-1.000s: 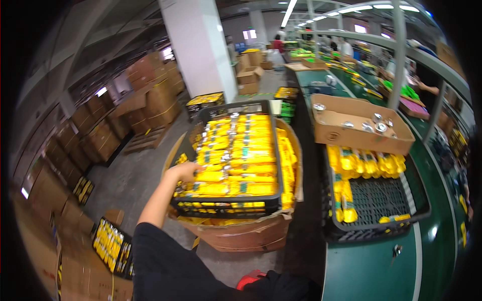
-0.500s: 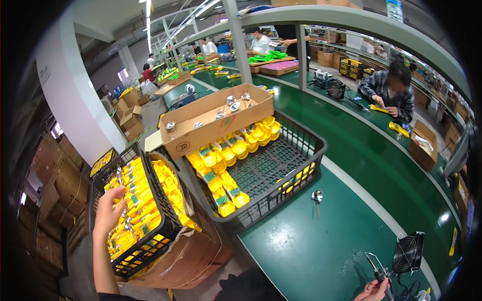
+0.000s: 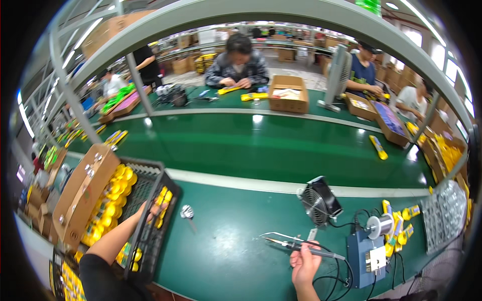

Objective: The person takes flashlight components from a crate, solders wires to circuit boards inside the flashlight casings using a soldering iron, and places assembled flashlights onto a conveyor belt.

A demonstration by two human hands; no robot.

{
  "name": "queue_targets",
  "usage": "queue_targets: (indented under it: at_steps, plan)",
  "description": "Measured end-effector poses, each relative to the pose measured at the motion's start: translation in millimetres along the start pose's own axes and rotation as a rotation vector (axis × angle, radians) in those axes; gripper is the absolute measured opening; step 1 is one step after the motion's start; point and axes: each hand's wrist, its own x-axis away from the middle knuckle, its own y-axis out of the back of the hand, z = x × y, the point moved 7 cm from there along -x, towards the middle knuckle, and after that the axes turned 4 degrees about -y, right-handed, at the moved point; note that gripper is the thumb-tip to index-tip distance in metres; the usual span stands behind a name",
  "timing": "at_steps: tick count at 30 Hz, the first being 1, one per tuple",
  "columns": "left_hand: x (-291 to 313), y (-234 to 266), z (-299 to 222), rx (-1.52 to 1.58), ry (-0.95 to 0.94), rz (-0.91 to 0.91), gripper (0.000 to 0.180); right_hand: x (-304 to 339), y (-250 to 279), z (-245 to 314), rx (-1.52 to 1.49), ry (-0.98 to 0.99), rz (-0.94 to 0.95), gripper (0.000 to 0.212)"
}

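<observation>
My right hand (image 3: 305, 266) is closed round the grey handle of a soldering iron (image 3: 324, 252); a thin bent metal tube runs beside its tip, over the green worktable (image 3: 226, 256). At the left, my left hand (image 3: 146, 213) reaches down into a black plastic crate (image 3: 161, 240), by its right-hand wall. Motion blur and the crate's slats obscure those fingers, so whether they hold anything is unclear. Rows of yellow plastic housings (image 3: 114, 193) lie in the crate. A small silver reflector lamp part (image 3: 187, 211) with a wire rests on the table just right of it.
A cardboard box (image 3: 80, 200) of silver parts sits across the crate. Beyond the table runs a green conveyor (image 3: 241, 143), with co-workers opposite. To the right stand a black fan (image 3: 319, 201), a blue soldering station (image 3: 362, 263), a solder spool (image 3: 380, 226), yellow housings (image 3: 396, 236) and a clear moulded tray (image 3: 444, 215).
The view has swung to the right. My left hand has left the full crate of yellow housings at the far left and is now in the partly filled one. My right hand still holds the soldering iron.
</observation>
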Motion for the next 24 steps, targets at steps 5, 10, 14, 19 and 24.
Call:
queue_targets:
  at_steps: [5,10,14,19,24]
  plan:
    - [16,-26,-83,-0.99,0.129,-0.176,0.026,-3,14,5,0.005,-0.004,-0.056,0.008]
    - [133,-24,-215,-0.648,-0.419,-0.689,0.027,-4,1,5,0.012,-0.026,-0.046,0.012]
    - [179,-134,-235,-1.01,-0.349,-0.623,0.055,-2,9,18,0.094,0.132,-0.162,0.012]
    - [157,-254,-114,-0.67,-0.069,-0.116,0.05,4,0,33,0.049,0.224,-0.237,0.011]
    - [131,-282,-103,-0.874,-0.207,-0.253,0.046,-1,16,28,0.157,0.307,-0.216,0.018]
